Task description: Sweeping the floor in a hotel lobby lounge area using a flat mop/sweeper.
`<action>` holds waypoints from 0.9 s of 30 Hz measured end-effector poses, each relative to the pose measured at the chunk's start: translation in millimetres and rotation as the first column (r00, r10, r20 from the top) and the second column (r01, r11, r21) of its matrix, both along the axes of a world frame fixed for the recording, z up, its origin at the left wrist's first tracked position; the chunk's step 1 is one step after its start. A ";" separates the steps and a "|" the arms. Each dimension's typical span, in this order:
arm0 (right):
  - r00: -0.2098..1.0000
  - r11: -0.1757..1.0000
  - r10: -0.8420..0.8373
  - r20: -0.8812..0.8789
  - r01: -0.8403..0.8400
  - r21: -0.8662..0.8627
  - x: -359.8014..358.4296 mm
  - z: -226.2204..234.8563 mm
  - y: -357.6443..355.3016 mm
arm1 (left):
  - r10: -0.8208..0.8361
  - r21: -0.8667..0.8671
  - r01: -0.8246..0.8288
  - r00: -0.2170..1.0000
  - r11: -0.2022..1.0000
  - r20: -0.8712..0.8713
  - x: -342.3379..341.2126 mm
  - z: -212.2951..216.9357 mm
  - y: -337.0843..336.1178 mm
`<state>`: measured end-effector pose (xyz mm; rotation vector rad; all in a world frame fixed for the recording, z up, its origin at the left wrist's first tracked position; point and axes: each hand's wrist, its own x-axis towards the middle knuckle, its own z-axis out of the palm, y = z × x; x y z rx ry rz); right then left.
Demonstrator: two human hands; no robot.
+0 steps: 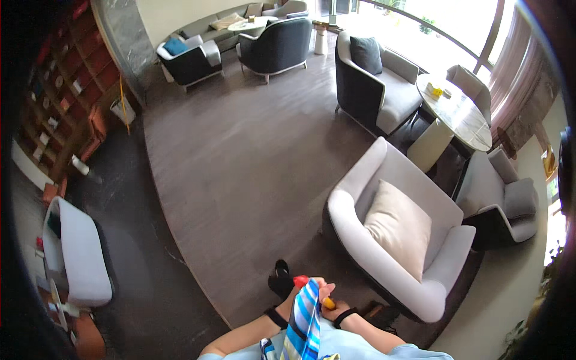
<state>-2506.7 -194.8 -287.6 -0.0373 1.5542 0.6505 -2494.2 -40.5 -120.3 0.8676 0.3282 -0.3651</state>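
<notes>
My two hands meet close in front of my body at the bottom centre, each with a black band at the wrist. My left hand (292,298) is closed around a small red object (300,281). Touching it, my right hand (327,293) is closed on a small yellow-orange object (329,303). A blue, white and orange striped scarf (304,324) hangs from my neck and hides part of both hands and what joins the two objects. My black shoe (280,279) stands on the wood floor just beyond the hands.
A pale armchair (384,264) with a beige cushion (399,228) stands close on my right. Beyond it are a round marble table (465,120), grey and dark armchairs (375,84), a wooden shelf wall (66,84) at left and a white padded seat (81,252).
</notes>
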 end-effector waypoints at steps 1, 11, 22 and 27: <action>0.999 0.999 0.034 0.005 -0.034 0.012 6.5 0.1 14.0 | -0.080 0.050 0.077 0.995 0.996 0.065 9.4 7.4 21.2; 0.989 0.968 0.132 0.071 -0.144 0.204 95.5 59.2 206.7 | 0.108 0.182 -0.152 0.967 0.972 0.231 83.2 63.2 195.7; 0.964 0.932 0.221 0.149 -0.253 0.260 149.5 82.7 376.7 | 0.129 0.228 -0.203 0.945 0.952 0.299 121.1 91.1 368.3; 0.968 0.938 0.220 0.117 -0.243 0.249 171.5 100.3 473.0 | 0.206 0.249 -0.292 0.925 0.923 0.320 131.8 96.3 463.8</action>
